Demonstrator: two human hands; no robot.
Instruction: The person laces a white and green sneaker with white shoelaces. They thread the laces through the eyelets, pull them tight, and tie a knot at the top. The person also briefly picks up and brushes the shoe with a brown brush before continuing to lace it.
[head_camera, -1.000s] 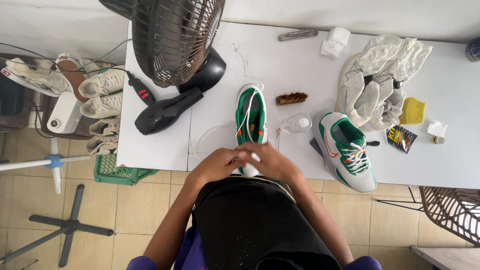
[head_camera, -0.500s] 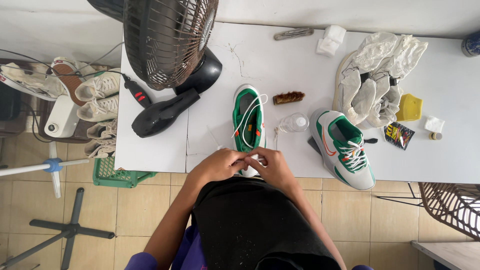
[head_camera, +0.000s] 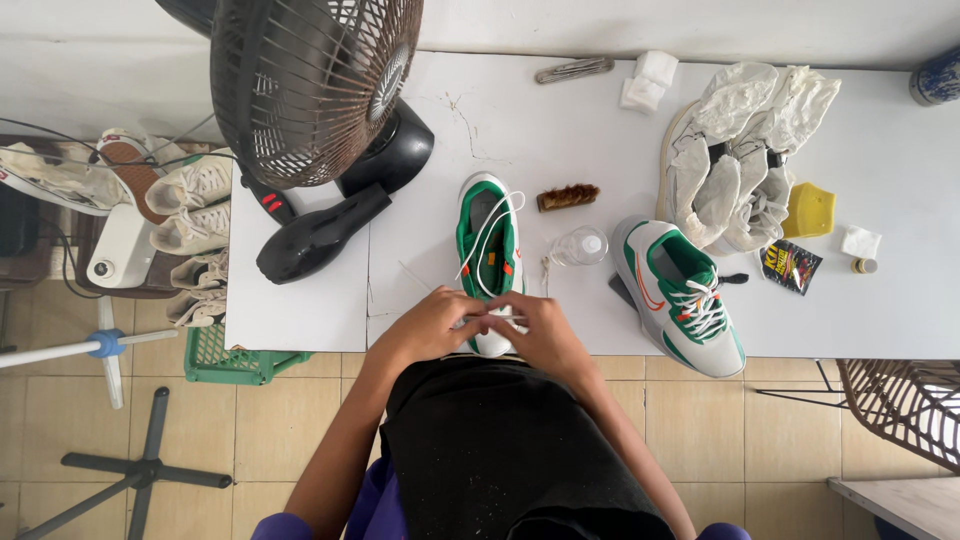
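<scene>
Both hands pinched on white lace (head_camera: 487, 232): left hand (head_camera: 432, 325), right hand (head_camera: 540, 332) at near end of green-white shoe (head_camera: 488, 255) just beyond. Best kept taut, even, untwisted; second shoe (head_camera: 680, 295) rightward.

A single camera, worn on the person's head, looks almost straight down. It faces a white table (head_camera: 560, 130) that fills the upper two thirds of the frame, with the table's near edge running across just below the middle. Below that edge the view takes in the person's own lap and forearms, and tiled floor on either side. The camera sits well above the table, far enough to hold nearly its whole width (the right end runs out of frame). A black fan (head_camera: 310, 90) rises from the table's far left toward the lens and looms large. No second view shares the scene.
</scene>
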